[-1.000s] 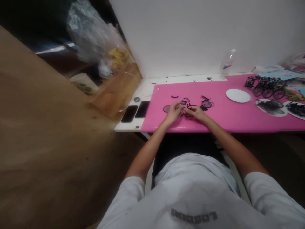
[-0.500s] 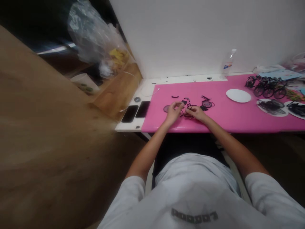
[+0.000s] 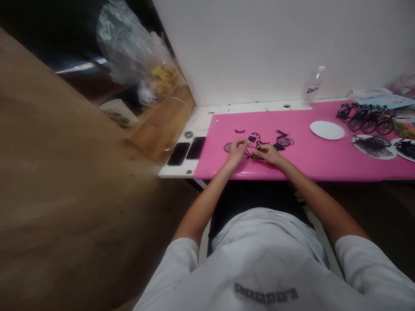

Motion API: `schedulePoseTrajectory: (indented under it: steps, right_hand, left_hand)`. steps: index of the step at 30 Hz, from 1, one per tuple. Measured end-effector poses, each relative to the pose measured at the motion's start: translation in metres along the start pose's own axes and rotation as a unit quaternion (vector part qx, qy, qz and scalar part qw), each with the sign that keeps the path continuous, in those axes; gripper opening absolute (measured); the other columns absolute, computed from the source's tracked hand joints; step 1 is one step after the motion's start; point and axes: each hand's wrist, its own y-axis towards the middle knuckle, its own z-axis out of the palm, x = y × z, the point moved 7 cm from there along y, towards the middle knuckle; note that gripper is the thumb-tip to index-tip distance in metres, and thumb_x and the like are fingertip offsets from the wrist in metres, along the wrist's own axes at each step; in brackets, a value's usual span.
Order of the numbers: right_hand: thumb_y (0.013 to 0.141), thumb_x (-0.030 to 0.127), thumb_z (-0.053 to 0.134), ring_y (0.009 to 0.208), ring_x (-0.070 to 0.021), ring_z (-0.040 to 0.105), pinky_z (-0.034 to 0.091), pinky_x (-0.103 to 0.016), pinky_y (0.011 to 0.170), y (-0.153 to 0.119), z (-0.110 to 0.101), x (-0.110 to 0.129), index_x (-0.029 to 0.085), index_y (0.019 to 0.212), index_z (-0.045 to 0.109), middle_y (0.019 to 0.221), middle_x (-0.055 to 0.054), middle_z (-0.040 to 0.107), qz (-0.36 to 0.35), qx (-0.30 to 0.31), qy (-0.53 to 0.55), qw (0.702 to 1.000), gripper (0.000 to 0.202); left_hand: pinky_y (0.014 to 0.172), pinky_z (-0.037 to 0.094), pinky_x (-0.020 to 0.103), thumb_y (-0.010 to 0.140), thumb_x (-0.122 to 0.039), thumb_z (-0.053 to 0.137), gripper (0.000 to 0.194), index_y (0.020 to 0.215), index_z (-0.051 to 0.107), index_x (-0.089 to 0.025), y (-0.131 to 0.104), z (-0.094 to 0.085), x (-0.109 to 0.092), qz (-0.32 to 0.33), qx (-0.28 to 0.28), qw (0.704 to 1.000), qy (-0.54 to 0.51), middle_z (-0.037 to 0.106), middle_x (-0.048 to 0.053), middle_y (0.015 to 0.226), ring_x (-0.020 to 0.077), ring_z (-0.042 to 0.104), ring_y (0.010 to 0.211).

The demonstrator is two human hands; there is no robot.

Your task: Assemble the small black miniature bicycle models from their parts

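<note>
Between my hands is a thin black toy bicycle frame (image 3: 257,158), tilted just above the pink mat. My left hand (image 3: 237,152) pinches its upper left end between thumb and fingertips. From the other side, my right hand (image 3: 268,153) grips the frame, its fingers curled and partly hiding it. Small black parts (image 3: 252,139) lie just beyond my fingertips. A toy wheel (image 3: 228,147) is partly covered by my left hand. Right of my right hand lie more wheels (image 3: 284,141) and a dark piece (image 3: 279,147). A curved black strip (image 3: 240,131) rests farther back.
The pink mat (image 3: 301,166) covers the table. A white plate (image 3: 327,130), plates of black parts (image 3: 374,146) and several assembled toy bicycles (image 3: 368,119) are at right. A bottle (image 3: 314,86) stands by the wall. Two phones (image 3: 178,154) lie at the left edge.
The camera view has shifted slightly, moving the scene a little to the right. Both hands keep hold of the frame, with hardly any visible movement.
</note>
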Motion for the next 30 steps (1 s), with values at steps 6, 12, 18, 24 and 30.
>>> schedulePoseTrajectory:
  steps: [6,12,18,24,30]
  right_hand:
    - [0.070,0.079,0.095,0.077,-0.0233,0.076,0.063,-0.034,0.073,-0.002,0.002,0.004,0.018,0.081,0.080,0.087,-0.011,0.083,-0.001,0.008,-0.001,1.000,0.064]
    - [0.074,0.077,0.093,0.075,-0.0213,0.073,0.059,-0.033,0.070,-0.001,0.002,0.009,0.017,0.085,0.083,0.087,-0.010,0.082,-0.024,0.026,-0.032,0.999,0.062]
    - [0.071,0.077,0.095,0.072,-0.0186,0.070,0.061,-0.032,0.070,-0.002,0.004,0.010,0.017,0.080,0.080,0.082,-0.008,0.080,-0.018,0.024,-0.012,0.999,0.063]
    - [0.070,0.077,0.096,0.069,-0.0162,0.067,0.059,-0.030,0.066,-0.002,0.002,0.006,0.017,0.087,0.080,0.081,-0.005,0.077,-0.002,0.006,0.009,1.000,0.065]
    - [0.070,0.078,0.095,0.068,-0.0162,0.065,0.056,-0.030,0.065,-0.001,-0.001,0.002,0.017,0.083,0.076,0.078,-0.005,0.075,-0.004,-0.013,0.005,1.000,0.065]
  left_hand:
    - [0.066,0.047,0.022,0.094,-0.034,0.081,0.023,0.089,0.065,-0.019,-0.002,0.001,-0.006,0.002,0.007,1.000,0.013,0.064,-0.001,0.079,0.0111,0.060,0.072]
    - [0.072,0.050,0.023,0.095,-0.031,0.080,0.023,0.086,0.062,-0.020,-0.006,0.002,-0.013,0.008,0.007,1.000,0.014,0.063,-0.002,0.079,0.0125,0.061,0.078]
    - [0.075,0.052,0.023,0.095,-0.032,0.081,0.023,0.087,0.064,-0.019,-0.005,0.003,-0.010,0.006,0.010,1.000,0.005,0.066,0.000,0.083,0.0127,0.062,0.081]
    - [0.078,0.057,0.026,0.089,-0.031,0.089,0.027,0.106,0.075,-0.017,-0.006,0.004,-0.004,-0.026,0.035,0.999,-0.018,0.075,0.006,0.099,0.0140,0.068,0.085]
    - [0.088,0.061,0.030,0.081,-0.011,0.087,0.036,0.116,0.080,-0.016,0.003,0.000,0.005,-0.010,0.031,0.999,-0.020,0.080,0.012,0.118,0.0169,0.075,0.097]
